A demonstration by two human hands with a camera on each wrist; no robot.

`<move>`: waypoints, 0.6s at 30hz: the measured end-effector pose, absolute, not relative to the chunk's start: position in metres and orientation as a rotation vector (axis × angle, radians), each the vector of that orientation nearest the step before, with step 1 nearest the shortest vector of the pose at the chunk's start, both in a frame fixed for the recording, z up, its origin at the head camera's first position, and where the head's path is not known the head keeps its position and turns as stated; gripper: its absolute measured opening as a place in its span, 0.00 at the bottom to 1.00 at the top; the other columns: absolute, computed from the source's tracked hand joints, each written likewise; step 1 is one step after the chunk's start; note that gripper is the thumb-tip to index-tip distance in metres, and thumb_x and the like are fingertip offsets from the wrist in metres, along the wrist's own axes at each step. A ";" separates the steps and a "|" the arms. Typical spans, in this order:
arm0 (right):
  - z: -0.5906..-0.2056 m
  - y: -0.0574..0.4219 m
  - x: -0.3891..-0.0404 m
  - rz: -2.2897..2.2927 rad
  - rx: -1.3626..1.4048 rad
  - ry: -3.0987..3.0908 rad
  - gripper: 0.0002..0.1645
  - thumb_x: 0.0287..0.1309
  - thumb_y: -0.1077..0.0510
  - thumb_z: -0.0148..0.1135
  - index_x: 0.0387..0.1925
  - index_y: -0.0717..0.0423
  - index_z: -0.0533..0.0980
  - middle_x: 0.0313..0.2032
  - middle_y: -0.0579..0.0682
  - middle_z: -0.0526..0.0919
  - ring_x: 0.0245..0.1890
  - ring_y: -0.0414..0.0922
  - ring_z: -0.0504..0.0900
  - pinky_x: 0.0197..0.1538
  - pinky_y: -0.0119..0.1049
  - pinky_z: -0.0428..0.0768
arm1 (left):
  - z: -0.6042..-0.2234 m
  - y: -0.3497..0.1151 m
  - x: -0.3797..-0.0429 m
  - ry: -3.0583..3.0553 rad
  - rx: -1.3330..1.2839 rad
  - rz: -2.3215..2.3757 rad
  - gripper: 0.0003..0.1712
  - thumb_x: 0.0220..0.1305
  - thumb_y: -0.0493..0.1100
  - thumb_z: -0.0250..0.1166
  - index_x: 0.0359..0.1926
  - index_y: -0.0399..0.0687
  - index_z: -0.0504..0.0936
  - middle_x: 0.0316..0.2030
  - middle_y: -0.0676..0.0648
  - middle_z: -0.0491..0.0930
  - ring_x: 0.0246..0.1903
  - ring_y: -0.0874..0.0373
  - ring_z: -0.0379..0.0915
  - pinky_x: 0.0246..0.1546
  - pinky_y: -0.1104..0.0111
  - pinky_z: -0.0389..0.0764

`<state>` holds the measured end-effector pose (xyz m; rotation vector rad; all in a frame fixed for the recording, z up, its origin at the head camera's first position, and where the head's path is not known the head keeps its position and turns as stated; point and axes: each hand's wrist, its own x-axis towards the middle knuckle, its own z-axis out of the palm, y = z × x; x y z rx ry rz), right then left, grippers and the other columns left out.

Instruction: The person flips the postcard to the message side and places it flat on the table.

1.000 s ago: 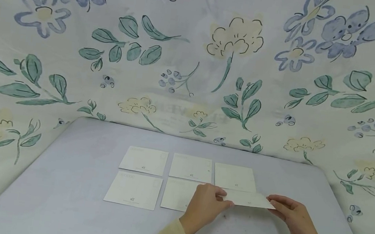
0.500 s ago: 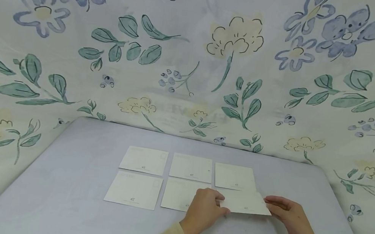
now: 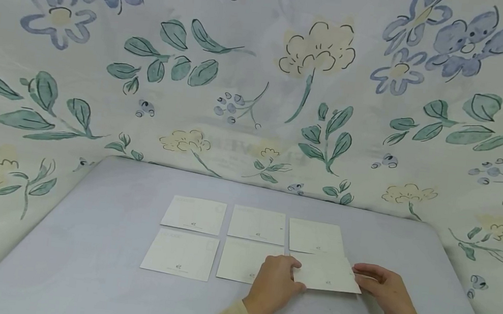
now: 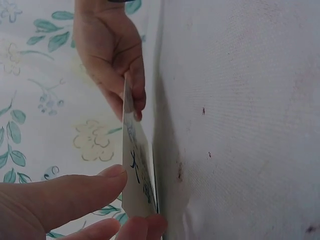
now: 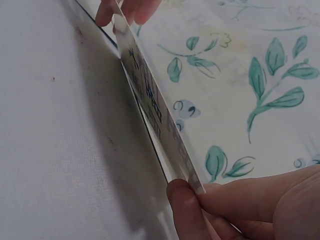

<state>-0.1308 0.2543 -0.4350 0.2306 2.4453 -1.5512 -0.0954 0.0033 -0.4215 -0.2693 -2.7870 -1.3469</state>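
Observation:
A cream postcard [image 3: 328,273] is held at the front right of a two-row layout, its near edge slightly raised off the table. My left hand [image 3: 273,287] pinches its left side between thumb and fingers. My right hand [image 3: 386,291] pinches its right side. In the wrist views the postcard's underside [image 5: 155,107] shows printed lettering, and my right thumb and fingers close on its corner. Just behind it lies another postcard [image 3: 316,237], whose near edge meets or is overlapped by the held one. My left hand partly covers the front middle postcard [image 3: 240,259].
Postcards lie in the back row at left [image 3: 193,215] and middle [image 3: 256,224], and one at front left [image 3: 179,253]. All rest on a white-covered table [image 3: 85,252] with small dark specks. A floral cloth [image 3: 242,74] rises behind the table.
Both hands have come slightly toward me with the postcard. It has tilted from nearly edge-on to flatter, so more of its top face shows. The other postcards have stayed put.

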 end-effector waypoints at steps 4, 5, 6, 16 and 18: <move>-0.437 0.253 -0.131 -1.523 0.231 2.468 0.27 0.53 0.59 0.64 0.53 0.67 0.72 0.50 0.60 0.78 0.44 0.43 0.79 0.42 0.34 0.79 | -0.422 0.003 -0.095 -2.801 -0.270 -1.342 0.22 0.39 0.37 0.75 0.40 0.35 0.83 0.10 0.59 0.68 0.12 0.69 0.61 0.17 0.77 0.65; -0.438 0.253 -0.131 -1.510 0.227 2.477 0.27 0.53 0.58 0.64 0.53 0.67 0.72 0.50 0.60 0.78 0.44 0.44 0.79 0.42 0.34 0.79 | -0.423 0.003 -0.095 -2.805 -0.270 -1.340 0.22 0.39 0.37 0.75 0.40 0.35 0.83 0.10 0.59 0.68 0.12 0.69 0.61 0.17 0.77 0.65; -0.438 0.252 -0.130 -1.497 0.220 2.486 0.26 0.52 0.58 0.64 0.53 0.67 0.73 0.50 0.59 0.78 0.44 0.44 0.79 0.42 0.34 0.79 | -0.423 0.003 -0.095 -2.808 -0.270 -1.340 0.22 0.39 0.37 0.75 0.40 0.35 0.82 0.10 0.59 0.68 0.12 0.69 0.61 0.16 0.77 0.65; -0.436 0.248 -0.128 -1.386 0.178 2.560 0.24 0.50 0.59 0.65 0.50 0.66 0.75 0.47 0.58 0.80 0.44 0.47 0.79 0.41 0.34 0.78 | -0.425 0.002 -0.095 -2.846 -0.293 -1.224 0.23 0.39 0.38 0.76 0.40 0.37 0.83 0.07 0.58 0.66 0.11 0.68 0.59 0.24 0.74 0.70; -0.436 0.246 -0.127 -1.380 0.187 2.561 0.24 0.50 0.59 0.66 0.49 0.66 0.75 0.47 0.58 0.80 0.44 0.47 0.79 0.41 0.36 0.79 | -0.425 0.002 -0.095 -2.856 -0.295 -1.176 0.22 0.38 0.39 0.76 0.40 0.39 0.83 0.09 0.57 0.71 0.13 0.69 0.60 0.27 0.72 0.73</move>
